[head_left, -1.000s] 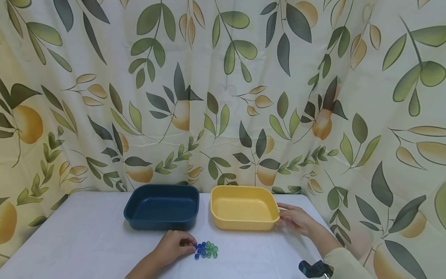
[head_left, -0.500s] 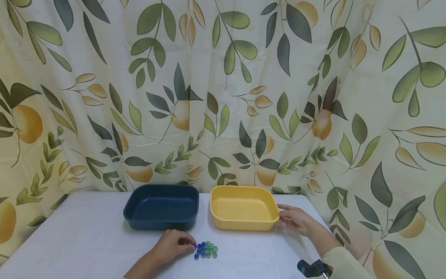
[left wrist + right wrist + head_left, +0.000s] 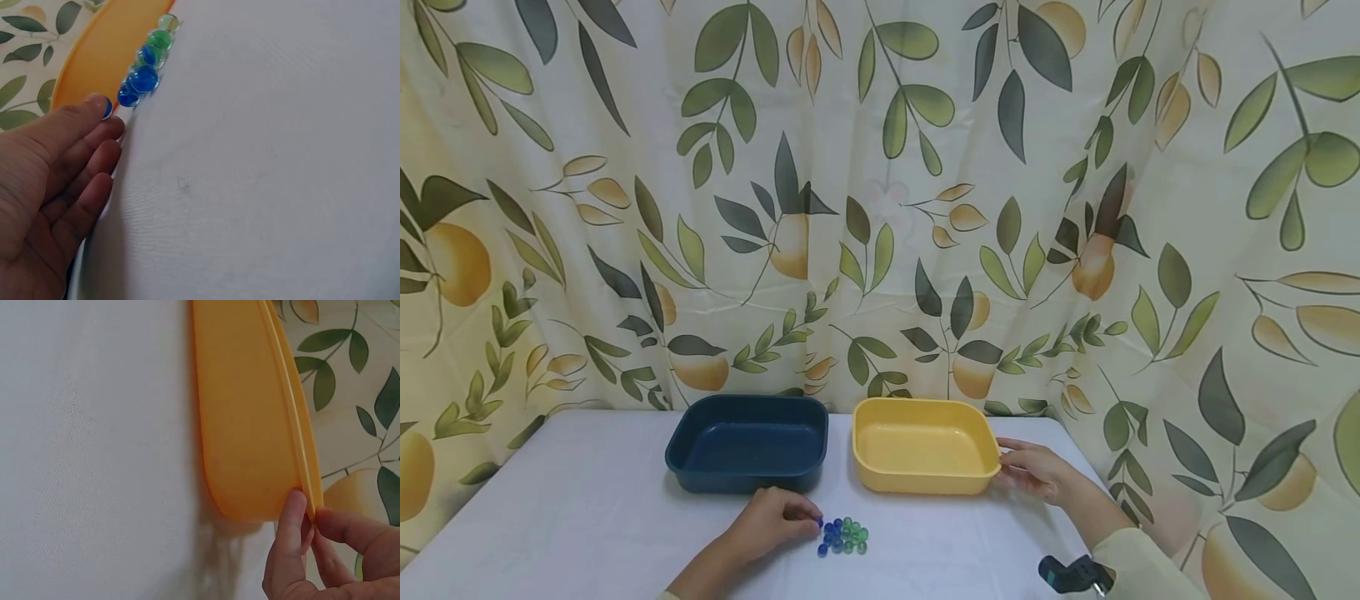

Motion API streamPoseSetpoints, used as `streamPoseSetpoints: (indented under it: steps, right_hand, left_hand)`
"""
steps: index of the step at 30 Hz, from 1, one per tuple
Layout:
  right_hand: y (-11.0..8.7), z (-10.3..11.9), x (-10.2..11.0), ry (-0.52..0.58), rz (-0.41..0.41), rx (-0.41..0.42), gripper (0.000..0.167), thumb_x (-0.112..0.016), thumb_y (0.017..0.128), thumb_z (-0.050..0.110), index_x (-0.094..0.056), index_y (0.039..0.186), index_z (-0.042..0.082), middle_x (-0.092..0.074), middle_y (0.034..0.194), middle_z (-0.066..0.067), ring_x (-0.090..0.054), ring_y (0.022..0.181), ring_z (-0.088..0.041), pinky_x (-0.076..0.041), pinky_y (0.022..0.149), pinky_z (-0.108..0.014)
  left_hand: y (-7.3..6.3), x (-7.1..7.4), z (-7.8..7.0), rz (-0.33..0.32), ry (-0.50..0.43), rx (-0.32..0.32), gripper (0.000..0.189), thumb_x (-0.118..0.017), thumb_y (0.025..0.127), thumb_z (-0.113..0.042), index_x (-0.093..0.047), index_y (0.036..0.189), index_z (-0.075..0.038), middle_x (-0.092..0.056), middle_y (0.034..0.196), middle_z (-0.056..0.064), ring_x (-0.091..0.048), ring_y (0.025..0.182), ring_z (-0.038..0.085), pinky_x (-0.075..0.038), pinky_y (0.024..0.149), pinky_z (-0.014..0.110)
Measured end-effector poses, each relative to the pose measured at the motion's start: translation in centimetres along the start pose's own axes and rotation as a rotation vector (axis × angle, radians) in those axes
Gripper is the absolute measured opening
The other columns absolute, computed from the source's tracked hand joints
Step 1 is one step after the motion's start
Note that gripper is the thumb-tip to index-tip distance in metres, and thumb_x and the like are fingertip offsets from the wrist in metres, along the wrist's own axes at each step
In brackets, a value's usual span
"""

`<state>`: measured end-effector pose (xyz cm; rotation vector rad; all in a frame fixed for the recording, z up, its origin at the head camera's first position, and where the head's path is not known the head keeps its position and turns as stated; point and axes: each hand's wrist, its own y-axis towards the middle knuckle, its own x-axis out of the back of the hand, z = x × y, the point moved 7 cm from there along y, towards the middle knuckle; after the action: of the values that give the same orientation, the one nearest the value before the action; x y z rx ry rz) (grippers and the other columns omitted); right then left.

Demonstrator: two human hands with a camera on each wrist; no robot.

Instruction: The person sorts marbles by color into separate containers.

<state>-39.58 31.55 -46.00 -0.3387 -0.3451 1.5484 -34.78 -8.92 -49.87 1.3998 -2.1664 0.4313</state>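
Note:
Between the thumb and index finger of my left hand (image 3: 769,527) is a blue marble (image 3: 108,109), mostly covered by the fingertips in the left wrist view. Just to its right on the white cloth lies a tight group of marbles, with blue marbles (image 3: 832,538) on the left side and green marbles (image 3: 855,535) on the right. My right hand (image 3: 1039,472) pinches the right end of a yellow basin (image 3: 925,483). In the right wrist view, thumb and fingers are on either side of the basin's rim (image 3: 294,406).
A dark blue basin (image 3: 745,483) stands left of the yellow one, both bare inside. Behind the table (image 3: 587,500) hangs a leaf-and-fruit patterned curtain (image 3: 880,250). A black device (image 3: 1075,575) shows beside the right sleeve (image 3: 1150,567).
My left hand has shifted slightly up and away from the marble group, the blue marble still in its fingertips. The right hand stays on the yellow basin.

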Motion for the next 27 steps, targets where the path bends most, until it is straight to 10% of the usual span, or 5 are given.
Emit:
streamPoseSetpoints:
  steps: [27]
  right_hand:
    - [0.0, 0.0, 0.1, -0.01, 0.004, -0.006, 0.064, -0.061, 0.094, 0.0, -0.03, 0.151, -0.002, -0.06, 0.114, -0.012, -0.067, 0.088, -0.02, -0.057, 0.091, -0.03]
  left_hand:
    - [0.0, -0.1, 1.4, -0.037, -0.342, 0.261, 0.022, -0.075, 0.086, -0.013, -0.074, 0.104, 0.0, -0.075, 0.089, 0.007, -0.073, 0.079, 0.018, -0.063, 0.07, 0.032]
